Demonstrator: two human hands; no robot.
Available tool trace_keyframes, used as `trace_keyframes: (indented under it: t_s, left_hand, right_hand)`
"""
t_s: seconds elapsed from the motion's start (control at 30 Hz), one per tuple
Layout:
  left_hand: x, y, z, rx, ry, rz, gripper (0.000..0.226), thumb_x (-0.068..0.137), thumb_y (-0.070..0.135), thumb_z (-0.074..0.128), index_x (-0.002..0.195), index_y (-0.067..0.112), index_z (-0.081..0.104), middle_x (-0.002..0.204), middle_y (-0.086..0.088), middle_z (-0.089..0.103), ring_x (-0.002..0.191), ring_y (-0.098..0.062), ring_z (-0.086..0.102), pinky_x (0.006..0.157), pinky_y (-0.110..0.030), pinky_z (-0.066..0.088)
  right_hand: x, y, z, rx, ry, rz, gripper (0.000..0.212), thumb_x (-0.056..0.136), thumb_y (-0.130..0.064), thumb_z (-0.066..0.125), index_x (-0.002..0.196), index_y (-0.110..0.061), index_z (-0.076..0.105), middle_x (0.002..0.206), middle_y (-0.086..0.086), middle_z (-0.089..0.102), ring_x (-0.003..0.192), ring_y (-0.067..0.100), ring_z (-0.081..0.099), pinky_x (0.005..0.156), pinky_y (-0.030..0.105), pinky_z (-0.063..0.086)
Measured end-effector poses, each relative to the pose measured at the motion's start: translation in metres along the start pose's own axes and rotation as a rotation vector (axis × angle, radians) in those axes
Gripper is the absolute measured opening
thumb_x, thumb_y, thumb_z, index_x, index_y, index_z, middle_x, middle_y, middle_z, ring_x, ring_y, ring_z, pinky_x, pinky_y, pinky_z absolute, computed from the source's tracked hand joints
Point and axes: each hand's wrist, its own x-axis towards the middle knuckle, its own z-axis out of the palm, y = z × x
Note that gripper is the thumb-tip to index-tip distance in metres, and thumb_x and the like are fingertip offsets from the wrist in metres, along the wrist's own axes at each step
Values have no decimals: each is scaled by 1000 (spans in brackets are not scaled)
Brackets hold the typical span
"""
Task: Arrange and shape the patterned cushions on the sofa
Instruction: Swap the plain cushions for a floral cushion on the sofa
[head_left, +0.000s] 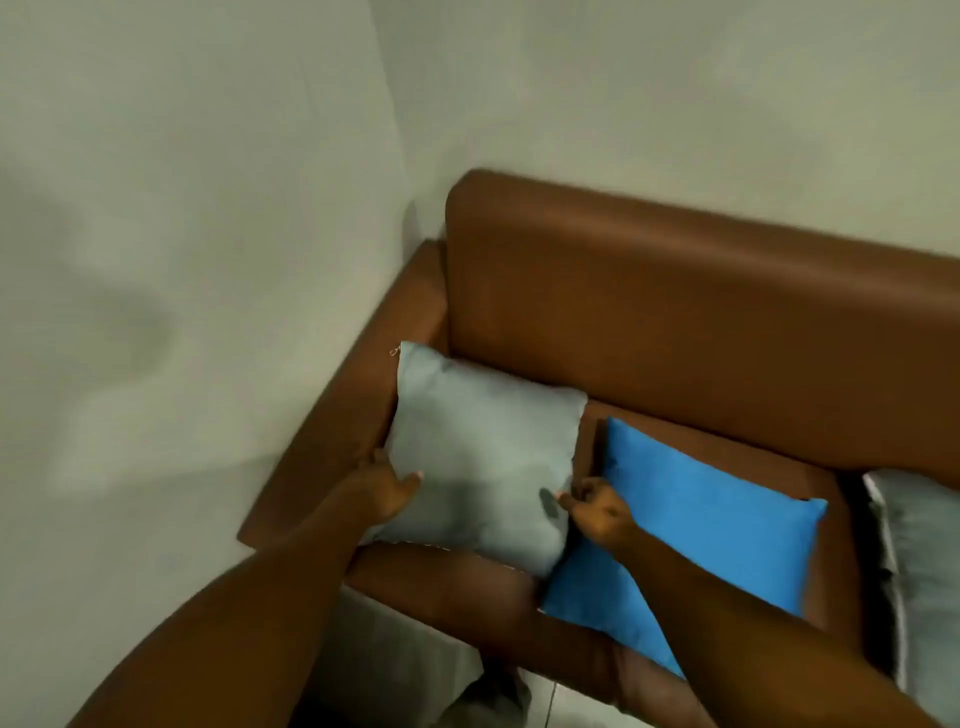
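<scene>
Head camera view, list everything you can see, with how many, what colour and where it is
sofa: one, brown, set into the corner of the room
grey cushion: one, pale grey, at the sofa's armrest end, held at both side edges
blue cushion: one, bright blue, lying on the seat beside the grey cushion
second grey cushion: one, pale grey, partly cut off at the right edge
walls: two, off-white, meeting behind the sofa
left hand: one, on the grey cushion's left edge
right hand: one, at the grey cushion's right edge
</scene>
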Motion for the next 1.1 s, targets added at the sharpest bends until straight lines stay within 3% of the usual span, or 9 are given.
trace_keyframes:
  t_s: [0.13, 0.33, 0.47, 0.57, 0.67, 0.77, 0.83, 0.93, 1.1]
  left_hand:
    - [55, -40, 52, -120, -142, -175, 107, 94, 68, 58, 164, 4, 10, 170, -21, 21, 154, -39, 29, 126, -45, 27]
    - [67, -47, 79, -353, -76, -205, 145, 52, 96, 65, 164, 20, 14, 167, -13, 31, 151, -37, 34, 123, -55, 33]
    - [54, -34, 43, -500, -100, -50, 121, 73, 74, 75, 164, 25, 12, 164, -5, 40, 148, -31, 43, 117, -37, 37]
    - [51, -16, 1, -487, -136, 1, 92, 96, 56, 63, 163, 43, 2, 168, -7, 32, 149, -37, 40, 116, -44, 34]
    - [53, 20, -44, -647, -143, 17, 55, 104, 37, 56, 156, 41, 38, 164, -2, 41, 143, -28, 48, 117, -43, 36]
    - [70, 59, -85, -1068, -221, -35, 26, 99, 41, 59, 124, 36, 68, 141, -2, 66, 120, -22, 66, 94, -47, 57]
    - [89, 79, -99, -1096, -233, 41, 43, 80, 49, 74, 121, 39, 68, 135, 0, 69, 123, -26, 66, 92, -53, 58]
    - [121, 109, -94, -943, -244, 151, 85, 63, 26, 96, 138, 26, 57, 130, 0, 71, 124, -24, 66, 93, -47, 59]
    - [162, 140, -88, -761, -152, 224, 90, 57, 20, 99, 135, 18, 56, 120, 1, 74, 120, -26, 69, 98, -55, 59]
  right_hand:
    - [49, 29, 45, 145, -90, 201, 84, 79, -42, 79, 143, -1, 45, 144, 16, 54, 130, 34, 54, 109, 45, 45]
    - [69, 36, 68, 285, -128, 255, 105, 65, -46, 88, 150, -12, 37, 148, 8, 51, 130, 26, 54, 105, 37, 48]
    - [51, 12, 38, 207, -100, 157, 109, 71, -58, 78, 158, -25, 21, 156, 0, 41, 138, 23, 46, 113, 37, 39]
    - [25, -5, -7, 301, -99, 118, 105, 56, -79, 72, 148, -35, 44, 145, -3, 57, 117, 10, 63, 102, 35, 48]
    - [16, -11, -49, 541, -158, 117, 120, 45, -93, 62, 134, -12, 63, 139, 18, 61, 94, -6, 71, 92, 42, 56]
    - [28, -30, -79, 1050, -227, 108, 85, 58, -81, 70, 121, -23, 73, 132, 10, 68, 98, 17, 75, 71, 37, 62]
    - [52, -52, -92, 1040, -161, 11, 80, 59, -71, 78, 127, -28, 67, 130, 2, 68, 109, 22, 72, 79, 48, 61]
    - [96, -87, -89, 654, -2, -117, 96, 49, -48, 91, 135, -34, 51, 127, -3, 66, 109, 24, 69, 84, 57, 58]
    - [150, -105, -71, 566, 30, -42, 118, 31, -44, 99, 134, -38, 41, 122, -5, 66, 104, 26, 67, 69, 50, 62]
